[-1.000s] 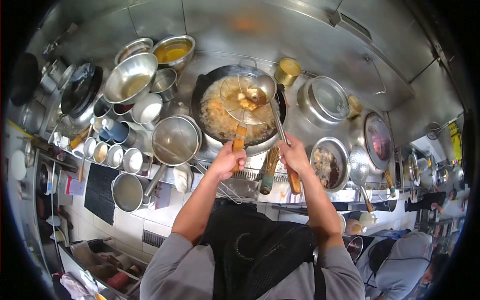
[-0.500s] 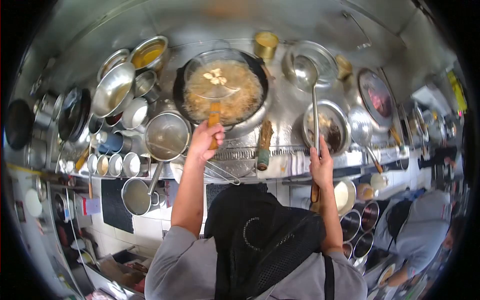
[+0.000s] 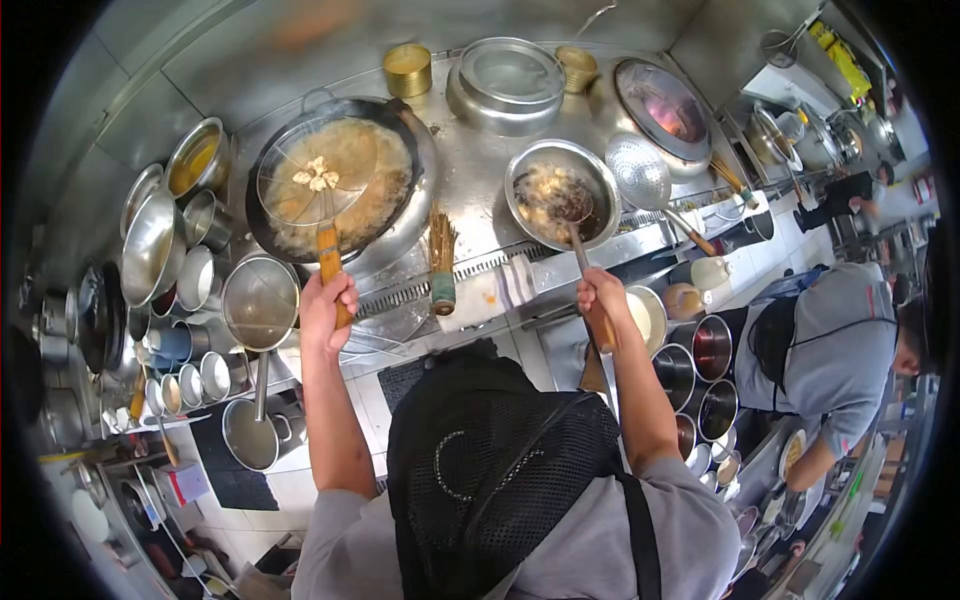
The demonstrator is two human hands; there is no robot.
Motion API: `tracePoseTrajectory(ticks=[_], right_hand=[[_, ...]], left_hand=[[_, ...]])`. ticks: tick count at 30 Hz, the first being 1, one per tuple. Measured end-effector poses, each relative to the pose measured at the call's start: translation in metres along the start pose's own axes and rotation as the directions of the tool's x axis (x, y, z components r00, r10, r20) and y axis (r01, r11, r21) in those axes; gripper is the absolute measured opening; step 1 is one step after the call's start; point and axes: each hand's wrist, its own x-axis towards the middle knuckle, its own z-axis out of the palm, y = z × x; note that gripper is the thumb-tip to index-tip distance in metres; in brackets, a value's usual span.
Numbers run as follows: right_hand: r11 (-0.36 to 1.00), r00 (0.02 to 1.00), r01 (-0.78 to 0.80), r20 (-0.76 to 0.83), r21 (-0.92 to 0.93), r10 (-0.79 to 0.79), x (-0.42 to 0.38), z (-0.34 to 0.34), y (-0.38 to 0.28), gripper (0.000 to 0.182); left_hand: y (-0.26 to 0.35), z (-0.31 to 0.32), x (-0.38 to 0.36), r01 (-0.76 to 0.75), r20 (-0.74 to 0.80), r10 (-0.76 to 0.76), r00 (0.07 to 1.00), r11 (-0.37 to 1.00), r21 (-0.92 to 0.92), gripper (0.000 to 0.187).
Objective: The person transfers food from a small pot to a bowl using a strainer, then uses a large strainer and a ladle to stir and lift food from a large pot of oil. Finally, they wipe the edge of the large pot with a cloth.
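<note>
1. Your left hand (image 3: 328,310) is closed around the wooden handle of a wire strainer (image 3: 284,186).
2. The strainer is above the black wok (image 3: 260,222), with a small cluster of pale pieces (image 3: 317,174) on its mesh; bubbling, golden-brown liquid shows around and through it.
3. Your right hand (image 3: 603,300) grips a ladle (image 3: 581,252) by its long handle, the head down inside a metal bowl (image 3: 606,195) of dark liquid and lighter bits.
4. Between your hands, a bound whisk brush (image 3: 442,262) lies near a striped cloth (image 3: 488,298) at the counter edge.
5. A perforated skimmer (image 3: 638,170) rests just beside the bowl, right of it.
6. Another person (image 3: 820,330) stands well apart, at right.
</note>
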Motion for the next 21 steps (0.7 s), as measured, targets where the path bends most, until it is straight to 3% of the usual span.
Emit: tracePoseTrajectory(ticks=[1,3,9,13,15,21], right_hand=[[1.0,1.0,0.0,0.001,-0.001,0.0,-0.007,0.002,-0.006,0.012],[0.928,0.987,-0.145,0.116,0.344,0.111,-0.014,0.004,-0.013,0.009],[0.837,0.964,-0.246,0.212,0.489,0.16,-0.034,-0.006,-0.022,0.009],[0.821,0.951,-0.284,0.252,0.495,0.177,-0.045,-0.007,-0.028,0.01],[0.897,0.948,-0.248,0.284,0.366,0.146,-0.053,-0.003,-0.031,0.024],[0.902,0.973,-0.192,0.195,0.387,0.123,-0.08,0.019,-0.06,0.011]], left_hand=[[-0.002,0.0,-0.001,0.0,0.008,0.0,1.0,1.0,0.007,0.014],[-0.006,0.0,-0.004,-0.003,0.013,0.003,1.0,1.0,0.012,0.014],[-0.017,0.001,-0.004,0.01,0.023,-0.011,1.0,0.999,0.037,0.014],[-0.022,0.005,-0.003,0.013,0.016,-0.014,1.0,1.0,0.022,0.017],[-0.024,0.005,-0.001,0.007,0.004,-0.007,1.0,1.0,0.014,0.018],[-0.027,0.001,0.005,0.014,0.011,-0.014,1.0,1.0,0.023,0.022]])
